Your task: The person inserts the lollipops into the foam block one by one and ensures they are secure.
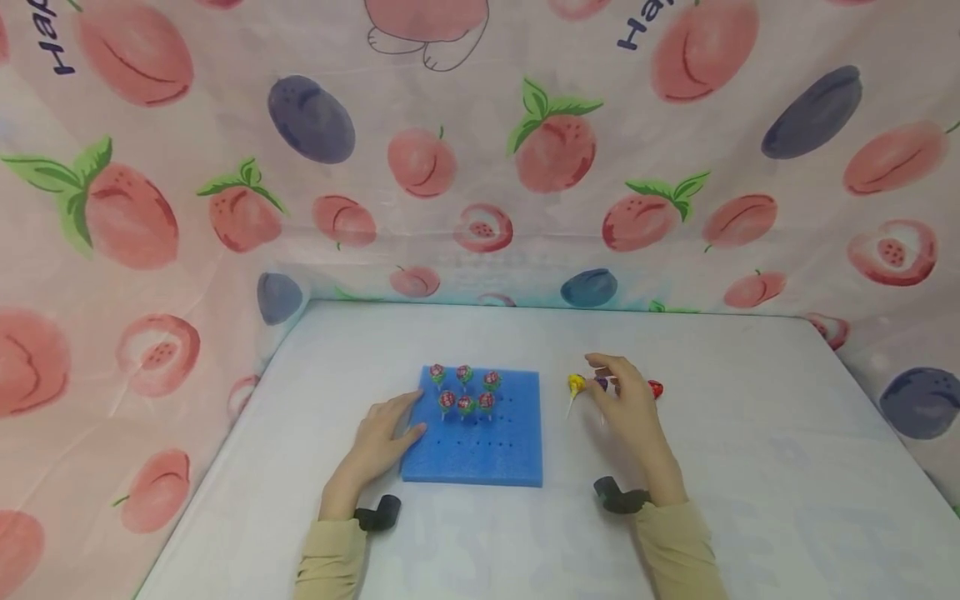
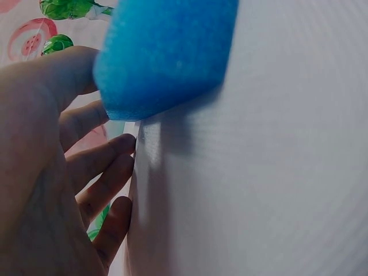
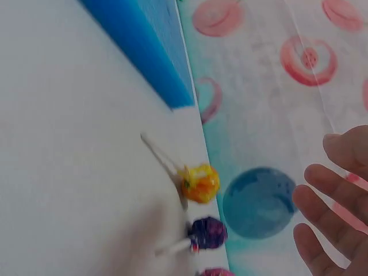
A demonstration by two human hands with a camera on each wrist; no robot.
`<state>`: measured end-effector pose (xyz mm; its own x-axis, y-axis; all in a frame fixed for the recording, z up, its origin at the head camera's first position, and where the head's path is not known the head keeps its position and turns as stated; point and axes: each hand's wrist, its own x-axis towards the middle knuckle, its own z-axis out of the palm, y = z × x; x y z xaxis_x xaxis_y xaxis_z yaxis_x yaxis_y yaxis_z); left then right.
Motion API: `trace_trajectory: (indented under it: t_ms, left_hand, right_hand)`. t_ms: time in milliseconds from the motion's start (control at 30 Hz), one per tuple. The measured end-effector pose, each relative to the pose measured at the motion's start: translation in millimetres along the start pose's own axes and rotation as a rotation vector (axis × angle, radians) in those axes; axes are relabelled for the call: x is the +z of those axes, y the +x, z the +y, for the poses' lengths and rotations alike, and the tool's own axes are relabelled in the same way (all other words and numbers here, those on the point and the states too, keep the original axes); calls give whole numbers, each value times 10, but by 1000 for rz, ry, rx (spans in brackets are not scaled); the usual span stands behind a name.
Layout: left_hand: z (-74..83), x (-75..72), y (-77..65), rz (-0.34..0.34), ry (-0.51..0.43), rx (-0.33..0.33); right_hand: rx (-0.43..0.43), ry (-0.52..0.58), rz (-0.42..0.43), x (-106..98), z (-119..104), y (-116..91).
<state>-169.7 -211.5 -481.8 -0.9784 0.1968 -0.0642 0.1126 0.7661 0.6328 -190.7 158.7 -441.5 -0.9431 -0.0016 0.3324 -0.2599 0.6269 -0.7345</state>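
A blue foam board (image 1: 472, 462) with rows of small holes lies on the table. Several lollipops (image 1: 466, 405) in red-and-green wrappers stand upright in its upper left part. My left hand (image 1: 380, 439) rests at the board's left edge, thumb and fingers spread along it. To the right of the board lie a yellow lollipop (image 3: 200, 183), a purple lollipop (image 3: 208, 233) and a red lollipop (image 1: 656, 389), the purple one partly hidden in the head view. Above them hovers my right hand (image 1: 628, 408), fingers loosely extended and holding nothing; the right wrist view shows it apart from the lollipops.
A white cloth covers the table (image 1: 787, 467). Behind and to the sides hangs a fruit-print curtain (image 1: 480, 167). Each wrist carries a black camera mount (image 1: 378, 513).
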Motion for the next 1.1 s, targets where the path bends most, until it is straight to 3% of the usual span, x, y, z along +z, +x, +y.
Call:
trace_trajectory:
  t_ms: [233, 667, 867, 1100]
  left_hand:
    - [-7, 4, -20, -2, 0, -2]
    - [6, 4, -7, 3, 15, 9]
    - [-1, 5, 2, 14, 29, 19]
    - [-4, 6, 2, 14, 23, 19]
  right_hand:
    - [20, -42, 52, -138, 195, -22]
    - [111, -73, 71, -348, 463, -69]
    - [159, -100, 54, -416, 542, -73]
    - [158, -101, 44, -443, 632, -79]
